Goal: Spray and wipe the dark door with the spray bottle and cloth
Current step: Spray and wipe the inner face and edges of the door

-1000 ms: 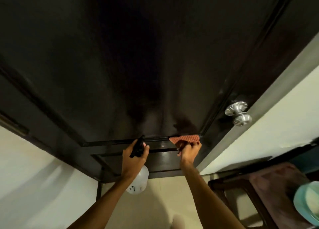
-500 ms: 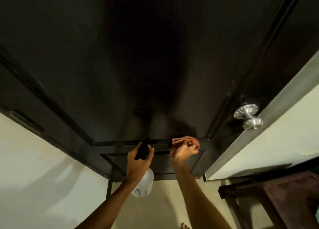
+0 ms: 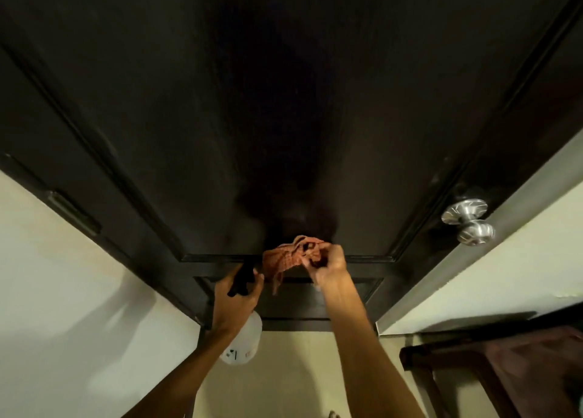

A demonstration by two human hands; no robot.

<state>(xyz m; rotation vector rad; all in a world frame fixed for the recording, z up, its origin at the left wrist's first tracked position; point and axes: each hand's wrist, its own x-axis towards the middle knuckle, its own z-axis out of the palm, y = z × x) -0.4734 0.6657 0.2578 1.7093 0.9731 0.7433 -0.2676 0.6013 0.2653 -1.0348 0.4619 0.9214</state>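
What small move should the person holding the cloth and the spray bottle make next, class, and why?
Probably press the cloth flat against the dark door at the panel ledge. The right hand holds it bunched, one corner hanging loose, so little fabric would meet the wood. The left hand already holds the spray bottle beside it.

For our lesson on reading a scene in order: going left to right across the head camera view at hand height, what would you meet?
Pale wall → left hand holding the spray bottle → orange cloth → right hand → silver doorknob → dark wooden furniture.
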